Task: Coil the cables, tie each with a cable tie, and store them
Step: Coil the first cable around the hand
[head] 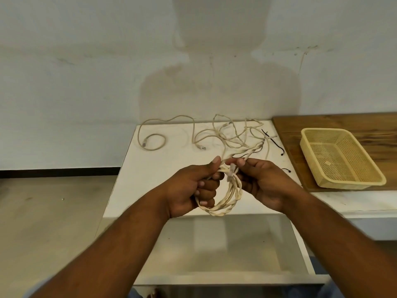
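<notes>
My left grip point(198, 186) was clamped on the coil point(223, 196), held above the near surface point(163, 168); my right grip point(261, 181) pinched the loose cable point(247, 157), which ran far-right (toward the tangle), nearest my right.

White table point(163, 190) standing against a pale, stained wall point(86, 72); wooden board point(335, 125) lying along its right edge; grey floor point(43, 211) showing at left.

Soft, even light from behind casts a person's shadow point(219, 67) on the wall at 12 o'clock; edges bow, slightly soft.
</notes>
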